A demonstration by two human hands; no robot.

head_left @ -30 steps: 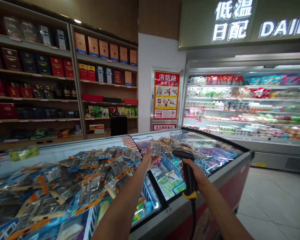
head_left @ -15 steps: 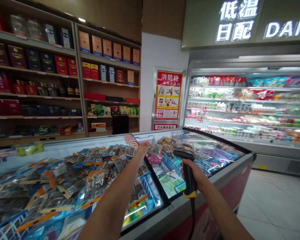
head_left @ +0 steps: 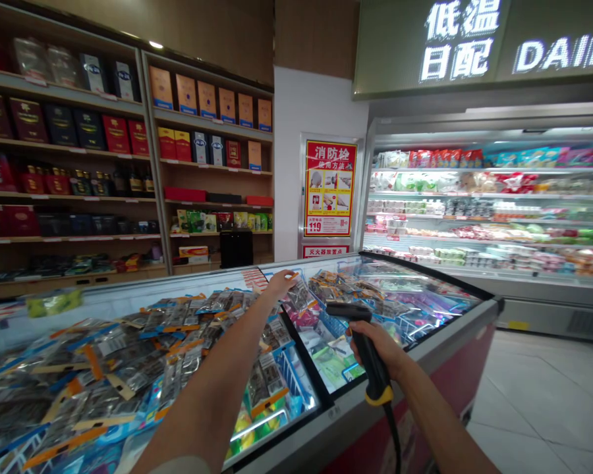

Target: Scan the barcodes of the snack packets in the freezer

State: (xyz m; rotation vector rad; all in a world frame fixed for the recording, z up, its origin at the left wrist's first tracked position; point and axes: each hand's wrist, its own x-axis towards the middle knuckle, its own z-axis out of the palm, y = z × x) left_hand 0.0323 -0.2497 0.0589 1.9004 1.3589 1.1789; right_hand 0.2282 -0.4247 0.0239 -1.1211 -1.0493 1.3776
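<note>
Scan step, by the look of it: one packet offered up, scanner aimed. I've got my left hand (head_left: 281,284) reaching out over the freezer (head_left: 445,329), fingertips closed together on the top edge of a packet (head_left: 300,296), which hangs tilted just right of those fingers. Thumb hard to make out. My right hand (head_left: 383,345), nearer me, is wrapped round the scanner (head_left: 371,368), head up, nose pointing left toward the packet; the two are near but apart. Cord (head_left: 394,434) drops away below the right hand. Can't tell if the trigger is pressed, and no beam shows.

Big pile (head_left: 113,349) of similar packets lies left of and below the left hand; smaller pile (head_left: 343,283) is just beyond the scanner head. Blue basket (head_left: 292,368) sits under the left forearm's right side.

Next move, I'd judge, calls for holding the packet steady, code flat toward the scanner, and fine wrist aim on the right. Which face carries the code is too small to tell.
</note>
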